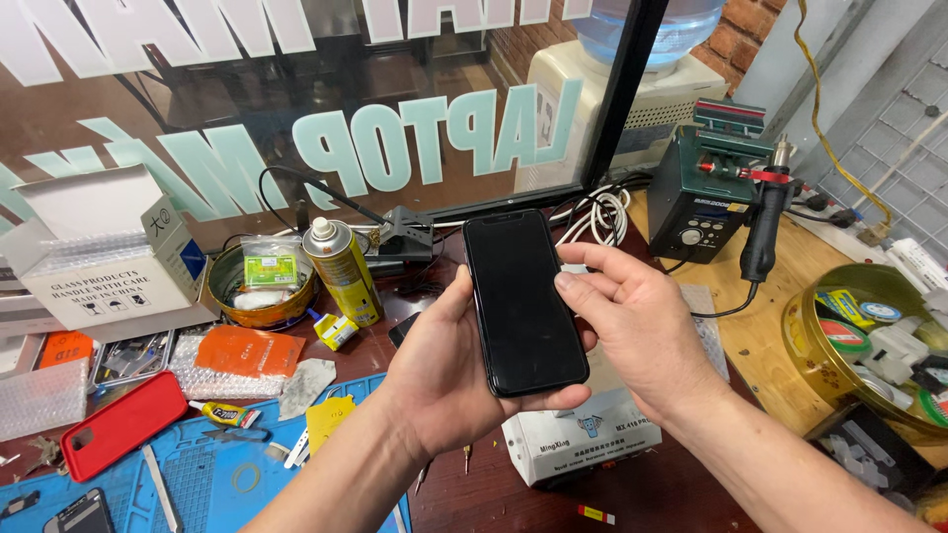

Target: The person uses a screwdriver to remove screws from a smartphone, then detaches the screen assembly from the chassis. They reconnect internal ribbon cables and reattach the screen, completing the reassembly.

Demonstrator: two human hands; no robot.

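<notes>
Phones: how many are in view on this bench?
2. One black phone is held in the left hand, with the right hand touching its edge; another phone lies on the blue mat. Clutter may hide others.

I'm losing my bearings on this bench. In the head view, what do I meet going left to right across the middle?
White cardboard box → round tin → yellow spray can → left hand holding the black phone → right hand touching its edge → hot-air station → gold bowl of tape rolls.

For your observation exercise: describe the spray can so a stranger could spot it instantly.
Start at the glass window behind the workbench. Just below it, left of the black phone in the hands, stands the yellow spray can, beside a round tin. It alone is tall, upright and white-capped.
</notes>
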